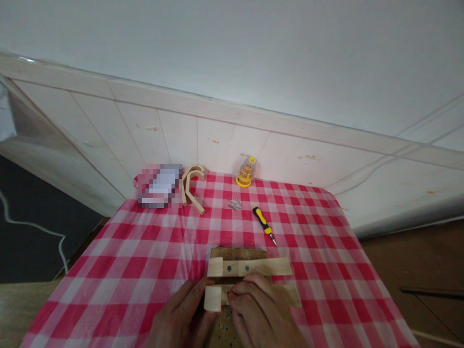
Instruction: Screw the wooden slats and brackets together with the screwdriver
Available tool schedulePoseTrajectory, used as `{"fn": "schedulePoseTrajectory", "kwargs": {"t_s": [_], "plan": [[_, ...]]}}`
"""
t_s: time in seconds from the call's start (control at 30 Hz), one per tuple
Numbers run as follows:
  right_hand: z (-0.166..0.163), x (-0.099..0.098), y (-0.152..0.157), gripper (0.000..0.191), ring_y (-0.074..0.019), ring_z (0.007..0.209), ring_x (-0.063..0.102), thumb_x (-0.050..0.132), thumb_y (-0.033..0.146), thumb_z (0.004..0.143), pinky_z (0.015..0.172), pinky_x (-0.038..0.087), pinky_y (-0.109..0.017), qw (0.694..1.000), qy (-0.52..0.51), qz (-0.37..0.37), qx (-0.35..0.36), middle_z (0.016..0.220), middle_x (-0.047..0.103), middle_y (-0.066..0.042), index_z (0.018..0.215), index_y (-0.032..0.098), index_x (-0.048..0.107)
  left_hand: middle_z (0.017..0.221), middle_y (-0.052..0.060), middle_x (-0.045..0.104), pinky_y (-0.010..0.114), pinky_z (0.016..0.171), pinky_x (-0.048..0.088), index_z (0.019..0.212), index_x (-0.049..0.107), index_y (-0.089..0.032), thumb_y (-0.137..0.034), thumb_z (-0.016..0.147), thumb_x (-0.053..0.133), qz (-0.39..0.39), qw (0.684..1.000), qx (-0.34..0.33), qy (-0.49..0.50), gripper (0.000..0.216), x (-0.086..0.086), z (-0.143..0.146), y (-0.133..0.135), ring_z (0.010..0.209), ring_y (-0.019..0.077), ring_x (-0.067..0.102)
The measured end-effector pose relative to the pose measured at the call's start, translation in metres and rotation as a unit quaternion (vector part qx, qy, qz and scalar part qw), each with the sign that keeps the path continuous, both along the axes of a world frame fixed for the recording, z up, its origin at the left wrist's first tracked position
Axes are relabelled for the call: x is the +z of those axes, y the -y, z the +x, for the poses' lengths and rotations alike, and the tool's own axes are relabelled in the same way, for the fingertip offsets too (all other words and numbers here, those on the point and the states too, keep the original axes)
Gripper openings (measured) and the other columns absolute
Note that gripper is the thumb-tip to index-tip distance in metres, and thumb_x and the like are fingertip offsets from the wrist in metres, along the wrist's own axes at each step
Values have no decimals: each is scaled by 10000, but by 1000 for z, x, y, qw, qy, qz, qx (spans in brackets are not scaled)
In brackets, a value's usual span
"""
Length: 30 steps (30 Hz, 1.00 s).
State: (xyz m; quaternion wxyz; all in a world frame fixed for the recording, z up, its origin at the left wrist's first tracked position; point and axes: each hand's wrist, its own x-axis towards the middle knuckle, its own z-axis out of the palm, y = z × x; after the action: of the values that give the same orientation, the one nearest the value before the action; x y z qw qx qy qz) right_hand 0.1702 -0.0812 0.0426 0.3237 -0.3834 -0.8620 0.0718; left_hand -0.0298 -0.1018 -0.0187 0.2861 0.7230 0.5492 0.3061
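A brown board (237, 253) lies near the front of the table on a red and white checked cloth (145, 251). Two pale wooden bars rest across it. The far bar (250, 267) has two dark screw holes. My left hand (183, 316) and my right hand (263, 311) both close on the near bar (213, 298), fingers curled over it. My left hand holds its left end and my right hand covers its middle. Much of the near bar and the board's front part are hidden under my hands.
A yellow and black screwdriver (264, 225) lies beyond the board, with a few small screws (235, 204) nearby. A yellow bit holder (246, 170), curved wooden pieces (193, 186) and a blurred box (160, 186) sit at the far edge, against a white panelled wall.
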Motion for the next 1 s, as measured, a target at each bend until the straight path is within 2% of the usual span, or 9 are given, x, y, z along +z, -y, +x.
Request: {"fn": "schedulePoseTrajectory", "kwargs": {"t_s": [0.1, 0.33, 0.63, 1.0], "plan": [[1, 1, 2, 181, -181, 761, 682, 554, 9, 941, 732, 577, -285, 1000, 0, -14, -7, 819, 735, -43, 936, 160, 655, 1039, 38, 789, 192, 756, 634, 1211, 668, -264, -321, 930, 616, 0, 1000, -5, 4, 291, 2, 1, -1, 902, 175, 782], [1, 0, 2, 206, -182, 745, 671, 522, 0, 939, 689, 583, -292, 1000, -16, -15, -1, 810, 734, -49, 948, 160, 651, 1043, 31, 786, 175, 770, 629, 1216, 654, -260, -331, 923, 638, 23, 1000, -6, 0, 301, 2, 0, -2, 915, 163, 781], [1, -2, 0, 175, -177, 733, 671, 572, 1, 924, 700, 571, -282, 1000, -2, -9, 3, 808, 725, -39, 956, 164, 628, 1071, 39, 778, 185, 790, 627, 1246, 639, -259, -314, 928, 636, -6, 1000, -16, 10, 323, 2, 1, -1, 940, 164, 774], [-1, 0, 2, 212, -170, 715, 670, 488, 33, 985, 718, 564, -295, 1000, 15, -10, 2, 776, 717, -20, 936, 179, 635, 1103, 48, 781, 208, 806, 632, 1242, 660, -270, -309, 923, 632, -17, 1000, -3, 10, 322, 3, 0, 0, 970, 185, 772]]}}
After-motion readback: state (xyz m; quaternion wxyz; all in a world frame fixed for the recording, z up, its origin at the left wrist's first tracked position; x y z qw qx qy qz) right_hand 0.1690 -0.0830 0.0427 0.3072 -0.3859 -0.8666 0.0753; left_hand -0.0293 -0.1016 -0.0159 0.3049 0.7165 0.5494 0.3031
